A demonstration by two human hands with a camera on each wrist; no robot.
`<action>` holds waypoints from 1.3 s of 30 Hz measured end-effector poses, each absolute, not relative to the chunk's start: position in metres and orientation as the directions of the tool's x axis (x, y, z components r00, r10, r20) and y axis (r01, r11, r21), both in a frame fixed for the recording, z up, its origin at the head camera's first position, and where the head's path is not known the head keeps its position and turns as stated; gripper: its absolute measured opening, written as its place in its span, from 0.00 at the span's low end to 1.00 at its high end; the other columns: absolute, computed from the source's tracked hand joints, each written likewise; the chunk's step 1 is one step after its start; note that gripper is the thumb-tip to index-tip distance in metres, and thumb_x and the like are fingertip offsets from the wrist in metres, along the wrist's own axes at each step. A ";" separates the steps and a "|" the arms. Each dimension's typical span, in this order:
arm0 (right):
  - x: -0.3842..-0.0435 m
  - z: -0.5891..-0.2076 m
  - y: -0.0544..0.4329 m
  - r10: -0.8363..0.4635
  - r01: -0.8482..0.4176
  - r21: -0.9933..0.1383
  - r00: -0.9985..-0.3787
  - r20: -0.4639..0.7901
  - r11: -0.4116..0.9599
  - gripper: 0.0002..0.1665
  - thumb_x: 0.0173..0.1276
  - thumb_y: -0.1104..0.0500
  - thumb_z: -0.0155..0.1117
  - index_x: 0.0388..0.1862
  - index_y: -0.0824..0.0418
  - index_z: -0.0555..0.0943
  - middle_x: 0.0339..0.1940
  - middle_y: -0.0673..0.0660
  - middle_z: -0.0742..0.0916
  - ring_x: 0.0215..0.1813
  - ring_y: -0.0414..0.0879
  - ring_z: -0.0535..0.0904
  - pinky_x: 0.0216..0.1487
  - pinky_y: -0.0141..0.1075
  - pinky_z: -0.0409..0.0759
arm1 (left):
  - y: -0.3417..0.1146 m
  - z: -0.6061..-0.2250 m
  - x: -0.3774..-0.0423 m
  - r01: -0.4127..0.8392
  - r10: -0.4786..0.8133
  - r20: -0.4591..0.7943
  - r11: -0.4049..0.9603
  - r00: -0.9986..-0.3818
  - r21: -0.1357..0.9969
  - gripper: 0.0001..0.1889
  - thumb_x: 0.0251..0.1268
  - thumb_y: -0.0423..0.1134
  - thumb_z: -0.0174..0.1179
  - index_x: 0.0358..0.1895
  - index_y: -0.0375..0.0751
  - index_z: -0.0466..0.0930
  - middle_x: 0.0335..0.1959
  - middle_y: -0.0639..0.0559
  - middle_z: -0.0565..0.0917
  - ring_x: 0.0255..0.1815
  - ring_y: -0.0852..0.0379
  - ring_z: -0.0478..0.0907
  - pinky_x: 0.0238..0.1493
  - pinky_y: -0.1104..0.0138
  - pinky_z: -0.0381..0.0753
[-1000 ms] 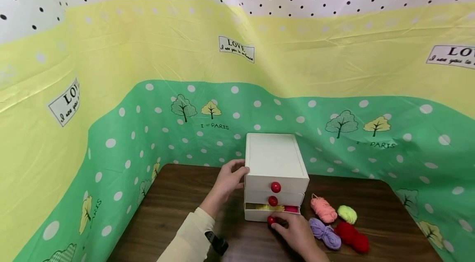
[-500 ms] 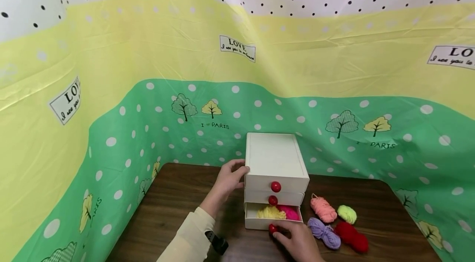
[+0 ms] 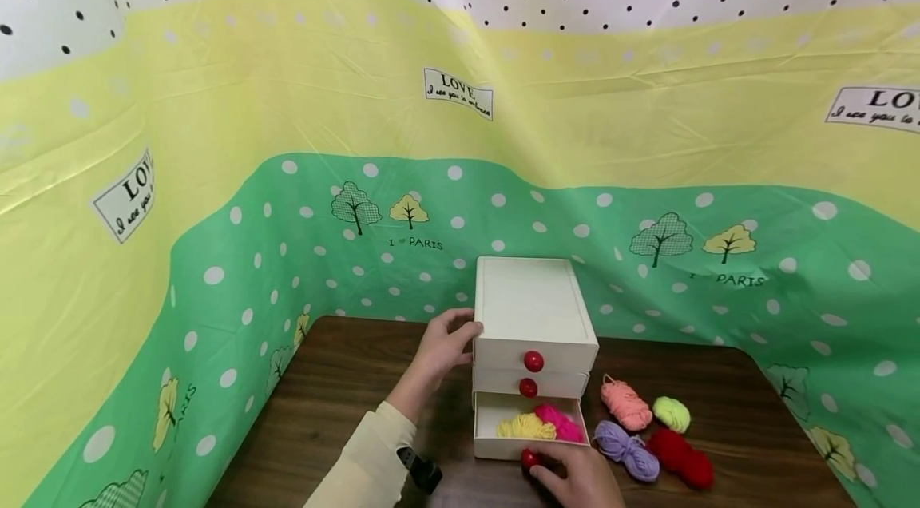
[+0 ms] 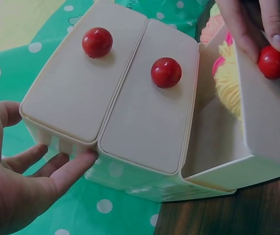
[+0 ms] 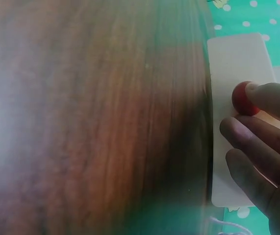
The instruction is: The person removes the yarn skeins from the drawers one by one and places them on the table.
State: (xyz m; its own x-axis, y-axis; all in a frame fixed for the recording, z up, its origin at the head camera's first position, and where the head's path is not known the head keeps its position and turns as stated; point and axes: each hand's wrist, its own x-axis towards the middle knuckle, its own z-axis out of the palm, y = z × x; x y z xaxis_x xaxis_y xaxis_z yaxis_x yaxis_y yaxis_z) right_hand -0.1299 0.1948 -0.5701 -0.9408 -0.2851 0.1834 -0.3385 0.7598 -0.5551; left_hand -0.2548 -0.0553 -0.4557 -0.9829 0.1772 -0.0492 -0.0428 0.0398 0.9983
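Note:
A small white drawer unit (image 3: 532,300) has three drawers with round red knobs. The lowest drawer (image 3: 496,448) is pulled well out, while the upper two are closed. Inside it lie a yellow yarn skein (image 3: 523,426) and a magenta one (image 3: 561,422). My right hand (image 3: 575,474) pinches the bottom drawer's red knob (image 5: 244,100) between thumb and finger, the other fingers beside the drawer front. My left hand (image 4: 27,181) steadies the unit from its left, thumb at the top edge and fairly straight fingertips against the side wall.
Right of the drawers, a coral skein (image 3: 627,404), a lime one (image 3: 672,414), a purple one (image 3: 628,450) and a red one (image 3: 681,458) lie on the dark wooden table (image 3: 345,380). A patterned curtain (image 3: 431,212) hangs right behind the unit.
My right hand has drawn the bottom drawer toward me, from a narrow gap to far out, so the yellow and magenta yarn now show. The left hand has stayed put.

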 end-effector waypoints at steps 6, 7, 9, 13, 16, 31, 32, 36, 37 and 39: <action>-0.123 -0.570 0.196 -0.312 -0.348 -0.540 -0.936 0.162 0.766 0.16 0.63 0.44 0.76 0.49 0.42 0.90 0.45 0.45 0.92 0.46 0.39 0.87 0.41 0.38 0.86 | -0.056 -0.454 -0.253 -0.034 0.186 -0.040 0.037 -0.982 0.999 0.28 0.71 0.48 0.63 0.68 0.37 0.74 0.60 0.39 0.78 0.57 0.46 0.81 0.54 0.48 0.86; -0.122 -0.569 0.196 -0.311 -0.341 -0.545 -0.938 0.151 0.766 0.16 0.63 0.43 0.75 0.50 0.42 0.90 0.44 0.45 0.92 0.45 0.39 0.87 0.41 0.38 0.86 | -0.056 -0.454 -0.253 -0.034 0.187 -0.041 0.037 -0.982 0.999 0.28 0.71 0.48 0.63 0.68 0.37 0.74 0.60 0.39 0.78 0.58 0.46 0.81 0.54 0.48 0.86; -0.120 -0.568 0.196 -0.306 -0.324 -0.554 -0.943 0.128 0.767 0.17 0.63 0.42 0.75 0.49 0.43 0.90 0.43 0.45 0.92 0.44 0.37 0.87 0.40 0.37 0.85 | -0.056 -0.453 -0.253 -0.036 0.189 -0.042 0.039 -0.981 0.999 0.28 0.72 0.48 0.63 0.69 0.37 0.74 0.61 0.39 0.78 0.58 0.46 0.81 0.54 0.48 0.86; -0.116 -0.566 0.197 -0.308 -0.297 -0.566 -0.948 0.078 0.769 0.19 0.65 0.39 0.73 0.50 0.44 0.90 0.42 0.45 0.92 0.42 0.34 0.85 0.39 0.35 0.84 | -0.057 -0.453 -0.253 -0.038 0.190 -0.044 0.039 -0.981 0.999 0.28 0.72 0.48 0.62 0.69 0.37 0.74 0.61 0.39 0.78 0.58 0.45 0.81 0.54 0.47 0.86; -0.113 -0.567 0.197 -0.316 -0.287 -0.580 -0.947 0.053 0.762 0.19 0.65 0.39 0.72 0.50 0.45 0.90 0.41 0.44 0.92 0.41 0.32 0.85 0.38 0.34 0.84 | -0.057 -0.454 -0.253 -0.040 0.190 -0.046 0.037 -0.981 0.999 0.27 0.72 0.48 0.62 0.69 0.37 0.74 0.61 0.39 0.78 0.58 0.45 0.81 0.54 0.48 0.86; -0.110 -0.564 0.198 -0.383 -0.289 -0.609 -0.923 -0.027 0.739 0.20 0.67 0.40 0.71 0.50 0.49 0.89 0.41 0.44 0.91 0.41 0.30 0.83 0.39 0.33 0.83 | -0.057 -0.454 -0.253 -0.029 0.194 -0.038 0.050 -0.980 0.998 0.27 0.73 0.48 0.63 0.69 0.37 0.74 0.60 0.39 0.79 0.59 0.44 0.80 0.55 0.47 0.85; -0.110 -0.564 0.198 -0.385 -0.278 -0.618 -0.922 -0.043 0.736 0.20 0.67 0.40 0.70 0.50 0.50 0.89 0.40 0.43 0.91 0.39 0.29 0.81 0.38 0.33 0.82 | -0.057 -0.454 -0.253 -0.028 0.193 -0.038 0.051 -0.980 0.998 0.28 0.73 0.48 0.63 0.69 0.37 0.74 0.60 0.39 0.79 0.59 0.44 0.80 0.55 0.47 0.85; -0.108 -0.560 0.200 -0.386 -0.269 -0.652 -0.922 -0.039 0.708 0.19 0.67 0.42 0.71 0.48 0.53 0.88 0.33 0.39 0.87 0.31 0.27 0.75 0.31 0.29 0.76 | -0.057 -0.455 -0.253 -0.023 0.192 -0.034 0.058 -0.981 0.998 0.28 0.72 0.48 0.63 0.68 0.37 0.74 0.60 0.39 0.79 0.59 0.44 0.80 0.55 0.46 0.85; -0.108 -0.559 0.201 -0.381 -0.270 -0.660 -0.924 -0.027 0.701 0.18 0.67 0.42 0.71 0.47 0.53 0.88 0.32 0.37 0.86 0.30 0.27 0.75 0.29 0.29 0.75 | -0.057 -0.455 -0.253 -0.022 0.191 -0.032 0.058 -0.981 0.998 0.28 0.72 0.48 0.63 0.68 0.37 0.74 0.60 0.39 0.79 0.59 0.44 0.80 0.55 0.46 0.85; -0.106 -0.555 0.202 -0.373 -0.287 -0.664 -0.928 0.012 0.691 0.16 0.67 0.43 0.72 0.44 0.52 0.88 0.29 0.35 0.85 0.28 0.26 0.75 0.27 0.28 0.74 | -0.057 -0.454 -0.252 -0.019 0.189 -0.030 0.060 -0.982 0.998 0.27 0.73 0.48 0.63 0.68 0.37 0.74 0.60 0.39 0.79 0.59 0.44 0.80 0.55 0.46 0.85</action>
